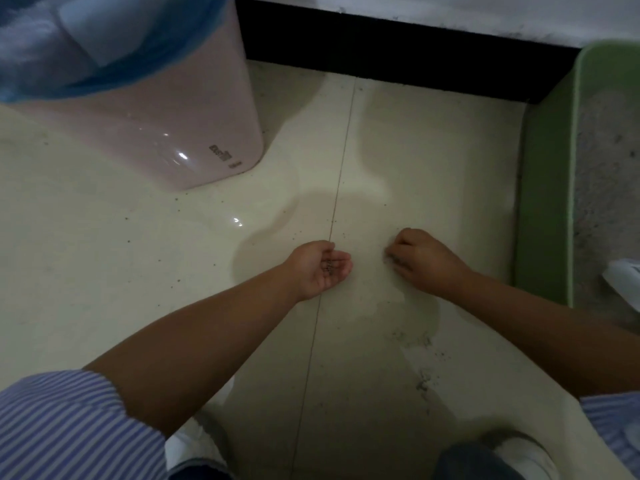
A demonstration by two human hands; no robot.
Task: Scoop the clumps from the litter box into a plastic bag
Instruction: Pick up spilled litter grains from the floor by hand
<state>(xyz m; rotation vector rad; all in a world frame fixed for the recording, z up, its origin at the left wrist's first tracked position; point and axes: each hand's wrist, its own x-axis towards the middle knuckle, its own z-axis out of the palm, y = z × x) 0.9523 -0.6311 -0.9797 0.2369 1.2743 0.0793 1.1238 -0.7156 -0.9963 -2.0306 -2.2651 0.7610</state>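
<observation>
Left hand (320,268) at frame centre, palm up and cupped, cradling a few dark litter grains (328,266). Right hand (419,259) just beside it, knuckles up, fingertips pinching at grains on the tiled floor (415,150). Green litter box (547,188) along right edge; pink bin (166,126) with blue plastic bag (86,46) upper left.

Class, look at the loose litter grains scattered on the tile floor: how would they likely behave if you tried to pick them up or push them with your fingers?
The grains are tiny and separate, so they probably scatter or roll on the glossy floor when pushed. They look light: a few sit loose in the cupped left hand. Pinching is likely slow; the right hand works them with curled fingertips.
</observation>
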